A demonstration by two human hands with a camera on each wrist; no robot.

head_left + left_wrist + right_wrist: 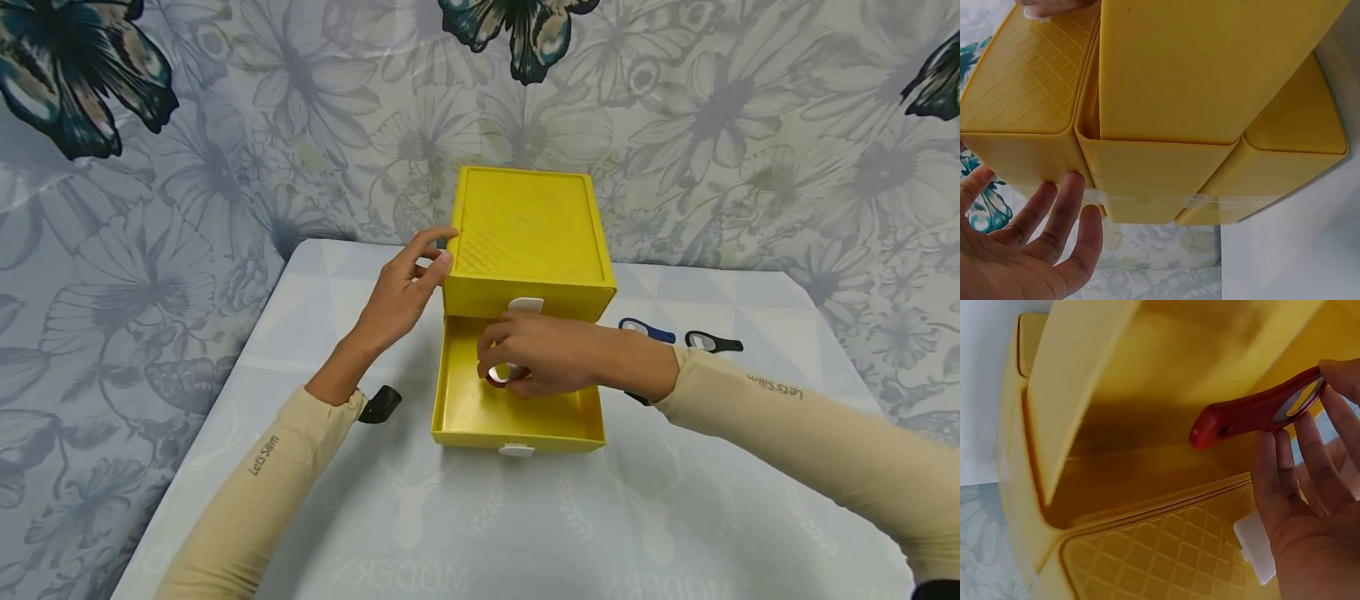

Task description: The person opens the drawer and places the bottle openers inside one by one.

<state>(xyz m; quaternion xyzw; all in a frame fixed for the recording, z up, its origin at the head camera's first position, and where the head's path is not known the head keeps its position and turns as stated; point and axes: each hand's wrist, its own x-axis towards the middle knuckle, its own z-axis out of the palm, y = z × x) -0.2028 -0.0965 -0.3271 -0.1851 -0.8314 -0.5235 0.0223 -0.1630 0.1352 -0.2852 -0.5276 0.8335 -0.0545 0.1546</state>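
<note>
My right hand (540,354) pinches a red bottle opener (1238,419) by its metal ring end, between thumb and fingers. It hovers over the pulled-out drawer (448,400) of a yellow drawer unit (532,225); in the right wrist view the opener's handle points into that drawer. The drawer has a white pull tab (517,451) at its front. At the unit's left side, my left hand (401,292) has its fingertips against the upper tier. The left wrist view shows those fingers spread beside the yellow wall.
Right of the unit, a blue bottle opener (652,330) and a black bottle opener (712,342) lie on the pale patterned table (360,517). Part of another dark item shows under the right forearm. A butterfly-print wall covering (300,125) stands close behind the table.
</note>
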